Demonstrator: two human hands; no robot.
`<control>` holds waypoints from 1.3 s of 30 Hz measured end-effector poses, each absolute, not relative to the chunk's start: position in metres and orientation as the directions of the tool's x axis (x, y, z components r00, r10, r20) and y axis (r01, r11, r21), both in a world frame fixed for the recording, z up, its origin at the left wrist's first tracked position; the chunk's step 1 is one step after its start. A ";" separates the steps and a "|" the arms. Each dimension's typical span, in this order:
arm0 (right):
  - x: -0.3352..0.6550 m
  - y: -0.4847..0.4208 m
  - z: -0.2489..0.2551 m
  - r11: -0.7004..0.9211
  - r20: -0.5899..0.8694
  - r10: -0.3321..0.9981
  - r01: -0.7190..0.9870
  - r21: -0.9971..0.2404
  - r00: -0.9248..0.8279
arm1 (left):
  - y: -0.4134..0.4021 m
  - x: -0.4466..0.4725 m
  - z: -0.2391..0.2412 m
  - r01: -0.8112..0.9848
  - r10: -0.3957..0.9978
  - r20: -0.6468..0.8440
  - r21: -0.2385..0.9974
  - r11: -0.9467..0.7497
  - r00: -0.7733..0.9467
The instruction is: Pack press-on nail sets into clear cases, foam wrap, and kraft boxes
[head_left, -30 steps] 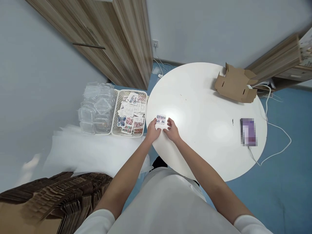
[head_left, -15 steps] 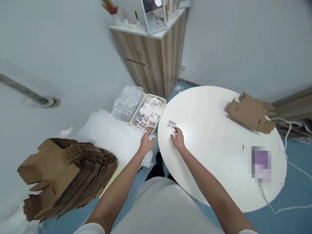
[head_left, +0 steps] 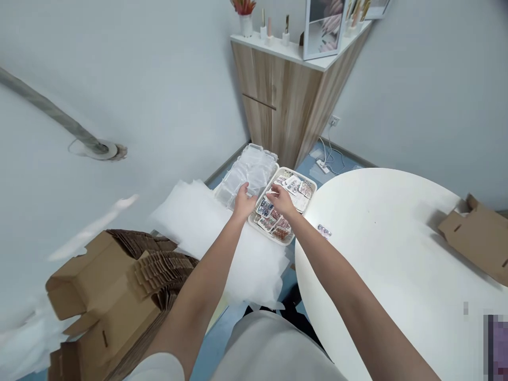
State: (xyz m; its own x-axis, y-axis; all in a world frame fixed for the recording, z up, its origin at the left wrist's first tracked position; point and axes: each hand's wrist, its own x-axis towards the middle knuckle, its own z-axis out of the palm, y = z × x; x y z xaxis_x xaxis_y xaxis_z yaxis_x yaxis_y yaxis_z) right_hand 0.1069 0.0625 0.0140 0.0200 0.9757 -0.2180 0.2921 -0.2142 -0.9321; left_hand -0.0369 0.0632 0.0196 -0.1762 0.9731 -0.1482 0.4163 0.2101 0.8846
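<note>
My left hand (head_left: 243,203) is over the near edge of the clear plastic boxes (head_left: 249,168), its thumb apart from the fingers and nothing seen in it. My right hand (head_left: 282,201) hovers above the white basket (head_left: 314,186), fingers loosely bent and apart, with no held thing visible. Inside the basket lie several cards of small coloured pieces that look like press-on nails (head_left: 281,233); my right hand and forearm hide part of them. A single card with purplish pieces (head_left: 324,230) rests near the left edge of the round white table (head_left: 381,211).
Stacked flat brown cardboard boxes (head_left: 115,312) stand at the lower left, beside white soft sheets (head_left: 186,211). One partly folded cardboard box (head_left: 480,238) sits on the table's right side. Behind the basket rises a wooden cabinet (head_left: 286,90); a power strip (head_left: 322,166) lies on the floor.
My view has turned left. My right hand has moved left from beside the card on the table to above the basket. My left hand has reached forward to the clear boxes.
</note>
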 end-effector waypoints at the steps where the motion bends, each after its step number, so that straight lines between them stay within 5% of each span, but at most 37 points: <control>1: 0.100 0.073 0.012 -0.225 -0.221 0.974 0.262 -0.938 0.044 | 0.069 -0.036 0.019 0.385 0.969 -0.168 0.895 0.226 -0.178; 11: 0.080 0.103 0.002 -0.275 -0.216 0.940 0.209 -0.938 0.265 | 0.073 -0.023 0.025 0.140 0.929 -0.296 0.933 0.331 -0.223; 19: 0.102 0.049 0.037 -0.177 -0.225 0.925 -0.175 -0.969 0.306 | 0.044 -0.002 0.047 -0.102 0.925 -0.192 0.981 0.167 -0.327; 22: 0.131 -0.005 0.059 -0.153 -0.250 0.918 -0.306 -0.939 0.307 | 0.013 0.013 0.060 -0.255 0.940 -0.263 0.945 0.205 -0.217; 25: 0.172 -0.072 0.074 -0.185 -0.300 0.906 -0.357 -0.915 0.299 | -0.027 0.034 0.070 -0.357 0.926 -0.356 0.854 0.378 0.126; 30: 0.243 -0.186 0.081 -0.212 -0.311 0.861 -0.271 -0.939 0.402 | -0.106 0.084 0.075 -0.157 0.721 -0.441 0.786 0.598 0.535; 35: 0.302 -0.286 0.080 -0.188 -0.229 0.788 -0.131 -0.973 0.571 | -0.188 0.147 0.070 -0.051 0.576 -0.548 0.696 0.716 0.607; 39: 0.338 -0.352 0.083 -0.203 -0.079 0.854 0.189 -0.961 0.514 | -0.242 0.190 0.067 -0.039 0.530 -0.605 0.637 0.770 0.594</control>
